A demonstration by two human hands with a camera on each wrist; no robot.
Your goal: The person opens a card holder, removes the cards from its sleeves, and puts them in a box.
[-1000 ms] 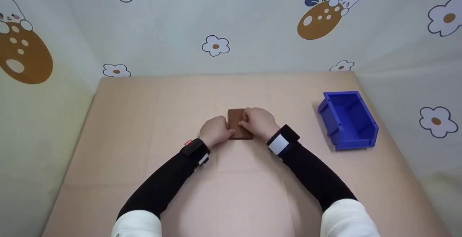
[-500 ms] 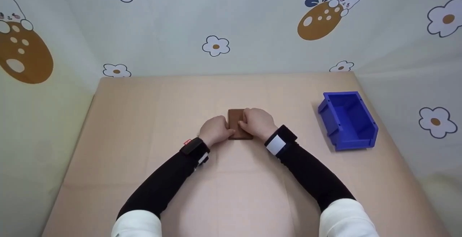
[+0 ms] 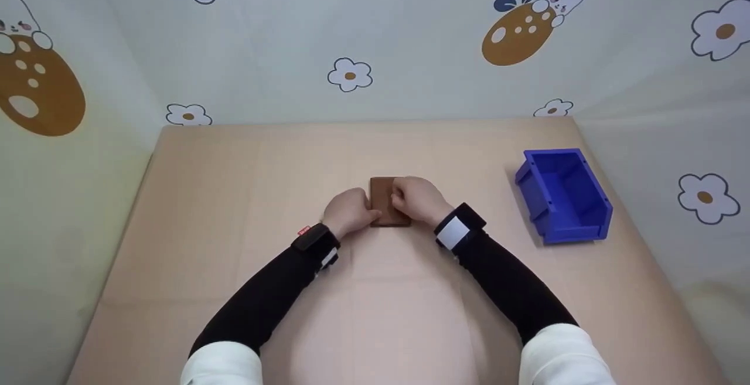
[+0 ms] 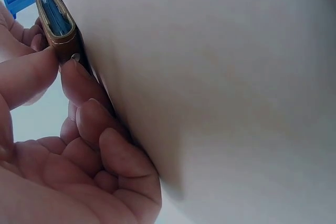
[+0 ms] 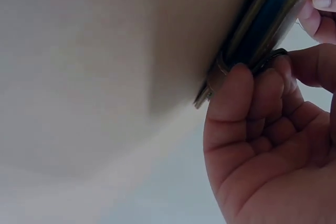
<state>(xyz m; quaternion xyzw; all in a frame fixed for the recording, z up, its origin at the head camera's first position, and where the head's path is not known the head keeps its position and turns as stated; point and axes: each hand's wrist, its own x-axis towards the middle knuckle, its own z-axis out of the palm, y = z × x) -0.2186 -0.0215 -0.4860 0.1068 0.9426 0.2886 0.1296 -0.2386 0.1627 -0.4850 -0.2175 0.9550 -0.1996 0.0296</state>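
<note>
A brown leather wallet (image 3: 382,194) lies flat near the middle of the tan table (image 3: 234,174). My left hand (image 3: 350,211) grips its left edge, with the thumb and curled fingers pinching the stitched corner of the wallet (image 4: 56,24). A blue lining shows between the leaves there. My right hand (image 3: 417,198) lies over the wallet's right side. In the right wrist view its fingers (image 5: 247,103) curl round the wallet's edge (image 5: 268,9), where the blue lining shows again. Most of the wallet is hidden under both hands.
An open blue plastic bin (image 3: 563,194) stands at the table's right side, about a hand's length from my right wrist. Patterned cloth walls (image 3: 351,74) close in the table at the back and on both sides.
Both hands stay on the wallet. The right wrist has shifted only slightly; the wallet has not moved.
</note>
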